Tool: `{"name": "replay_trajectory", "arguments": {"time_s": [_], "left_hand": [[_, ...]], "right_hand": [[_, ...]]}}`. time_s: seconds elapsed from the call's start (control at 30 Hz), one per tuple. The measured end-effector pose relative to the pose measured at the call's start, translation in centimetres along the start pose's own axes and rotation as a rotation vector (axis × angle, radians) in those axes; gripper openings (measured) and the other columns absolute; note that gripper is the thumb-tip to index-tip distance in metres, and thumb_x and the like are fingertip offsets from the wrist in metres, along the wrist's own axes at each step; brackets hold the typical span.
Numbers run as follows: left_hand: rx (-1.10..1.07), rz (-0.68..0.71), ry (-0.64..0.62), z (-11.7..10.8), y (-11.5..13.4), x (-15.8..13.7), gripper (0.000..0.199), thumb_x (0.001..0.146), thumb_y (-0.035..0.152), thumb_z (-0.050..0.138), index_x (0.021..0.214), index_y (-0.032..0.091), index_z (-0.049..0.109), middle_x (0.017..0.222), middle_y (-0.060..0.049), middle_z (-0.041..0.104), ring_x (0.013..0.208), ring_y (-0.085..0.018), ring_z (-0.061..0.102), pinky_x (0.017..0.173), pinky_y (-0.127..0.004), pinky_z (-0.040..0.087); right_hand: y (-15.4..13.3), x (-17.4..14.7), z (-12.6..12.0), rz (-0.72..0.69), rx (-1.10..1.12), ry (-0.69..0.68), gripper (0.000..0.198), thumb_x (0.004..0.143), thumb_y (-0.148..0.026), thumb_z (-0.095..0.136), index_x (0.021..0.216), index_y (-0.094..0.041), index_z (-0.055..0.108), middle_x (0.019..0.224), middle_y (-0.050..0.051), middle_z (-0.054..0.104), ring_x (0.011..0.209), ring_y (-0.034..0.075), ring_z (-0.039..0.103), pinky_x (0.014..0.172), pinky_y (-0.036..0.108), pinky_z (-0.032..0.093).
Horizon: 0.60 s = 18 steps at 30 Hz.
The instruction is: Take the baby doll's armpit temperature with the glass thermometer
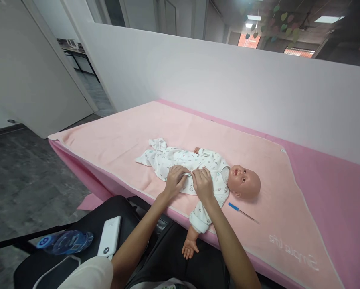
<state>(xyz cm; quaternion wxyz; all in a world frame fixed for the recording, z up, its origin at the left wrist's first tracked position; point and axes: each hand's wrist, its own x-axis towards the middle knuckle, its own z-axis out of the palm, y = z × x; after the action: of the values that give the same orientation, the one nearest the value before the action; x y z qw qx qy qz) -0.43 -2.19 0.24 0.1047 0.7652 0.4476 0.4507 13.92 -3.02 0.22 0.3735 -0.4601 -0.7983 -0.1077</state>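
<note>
A baby doll (243,182) lies on its back on the pink mat, its head to the right. It wears a white printed romper (180,156), whose leg ends lie to the left. My left hand (176,178) is closed at the romper's front, thumb and fingers pinching the fabric edge. Right beside it, my right hand (202,180) pinches the same edge over the doll's belly. Whatever fastening lies between the fingertips is too small to make out. The doll's near arm (191,243) hangs over the table edge, beneath my right forearm.
A thin stick with a blue end (234,206) lies near the doll's head on the light pink mat (114,132). On the black chair (124,212) at left are a water bottle (67,242) and a white power bank (110,237). A white wall (228,88) borders the table's far side.
</note>
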Motion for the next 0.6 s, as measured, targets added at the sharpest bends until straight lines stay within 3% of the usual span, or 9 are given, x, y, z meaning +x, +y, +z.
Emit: {"name": "replay_trajectory", "arguments": {"time_s": [0.6], "left_hand": [[0.039,0.023,0.023,0.1,0.22,0.06,0.013,0.081,0.02,0.039,0.08,0.02,0.052,0.089,-0.004,0.055,0.087,-0.018,0.049,0.083,-0.036,0.035]], "right_hand": [[-0.02,0.0,-0.01,-0.023,-0.019,0.002,0.018,0.09,-0.017,0.037,0.08,-0.019,0.052,0.073,0.002,0.06,0.08,0.013,0.056,0.093,0.034,0.037]]}}
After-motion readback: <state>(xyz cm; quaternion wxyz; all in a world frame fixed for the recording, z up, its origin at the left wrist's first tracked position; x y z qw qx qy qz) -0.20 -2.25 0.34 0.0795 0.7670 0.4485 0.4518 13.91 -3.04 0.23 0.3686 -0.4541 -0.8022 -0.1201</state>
